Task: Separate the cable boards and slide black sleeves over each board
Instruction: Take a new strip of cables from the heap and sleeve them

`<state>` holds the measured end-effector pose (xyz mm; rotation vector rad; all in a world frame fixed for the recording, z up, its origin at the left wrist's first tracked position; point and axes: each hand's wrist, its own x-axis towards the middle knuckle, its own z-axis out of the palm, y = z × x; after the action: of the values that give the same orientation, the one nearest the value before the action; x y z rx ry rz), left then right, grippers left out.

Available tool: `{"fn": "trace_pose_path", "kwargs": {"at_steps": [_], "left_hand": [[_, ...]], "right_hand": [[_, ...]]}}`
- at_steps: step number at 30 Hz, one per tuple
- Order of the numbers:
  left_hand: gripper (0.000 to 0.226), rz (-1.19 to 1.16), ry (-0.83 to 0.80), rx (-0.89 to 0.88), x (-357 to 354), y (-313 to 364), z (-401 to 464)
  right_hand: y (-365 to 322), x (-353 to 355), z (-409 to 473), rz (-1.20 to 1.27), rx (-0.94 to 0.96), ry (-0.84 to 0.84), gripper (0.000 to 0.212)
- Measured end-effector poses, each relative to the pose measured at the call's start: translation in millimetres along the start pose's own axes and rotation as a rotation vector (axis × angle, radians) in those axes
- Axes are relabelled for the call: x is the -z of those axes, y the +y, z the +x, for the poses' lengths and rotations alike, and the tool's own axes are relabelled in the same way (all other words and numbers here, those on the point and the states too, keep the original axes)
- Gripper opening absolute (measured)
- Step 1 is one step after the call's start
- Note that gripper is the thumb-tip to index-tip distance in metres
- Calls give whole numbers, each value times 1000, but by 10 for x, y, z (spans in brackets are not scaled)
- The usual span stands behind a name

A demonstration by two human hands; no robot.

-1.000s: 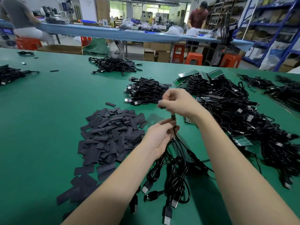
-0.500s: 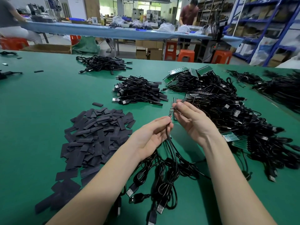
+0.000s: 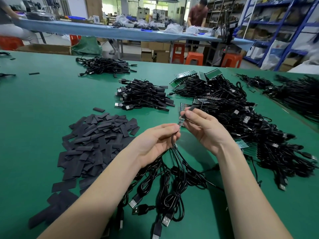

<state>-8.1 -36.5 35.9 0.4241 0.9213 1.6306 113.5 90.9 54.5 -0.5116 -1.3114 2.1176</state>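
Bare green table (image 3: 34, 118) stretched along the left side, its far edge running under a cardboard box, and that stretch was the widest open room. Right of it lay a loose heap of flat black sleeves (image 3: 96, 142), spreading down toward the near left corner. Beyond the heap sat two bundles of black cables (image 3: 143, 97), apart from each other, with green mat between them.

In the middle the left hand (image 3: 155, 144) was raised above the table, its thumb and fingers curled and pinching a cable just below a small green board (image 3: 181, 121). More cables hung from that hand in a bunch, their USB plugs (image 3: 165, 219) lying on the mat between the forearms. The board stood tilted up from the left fingertips into the right hand (image 3: 203, 130), whose thumb and forefinger pinched a black sleeve (image 3: 190, 108) at the board's upper end; whether the sleeve was already over the board's tip could not be told.

To the right a large tangle of cables with green boards (image 3: 241, 121) crowded the table nearly to its right edge, leaving little room there.
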Motion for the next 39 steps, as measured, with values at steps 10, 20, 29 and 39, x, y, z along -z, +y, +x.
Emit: {"fn": "trace_pose_path", "kwargs": {"at_steps": [10,20,29,39], "left_hand": [[20,271,-78,50,119,248,-121],[24,209,-116,9,108,271,-131],[16,634,3,-422,78,221,-75],[9,841,87,-616,104,129,-65]], "right_hand": [[-56,4,-68,-80,-127,-164,13],[-7,-84,-76,-128,-75,-280,18],[32,5,-37,-57,-31,-123,9],[64,10,-25,-29,-44,-93,13]]}}
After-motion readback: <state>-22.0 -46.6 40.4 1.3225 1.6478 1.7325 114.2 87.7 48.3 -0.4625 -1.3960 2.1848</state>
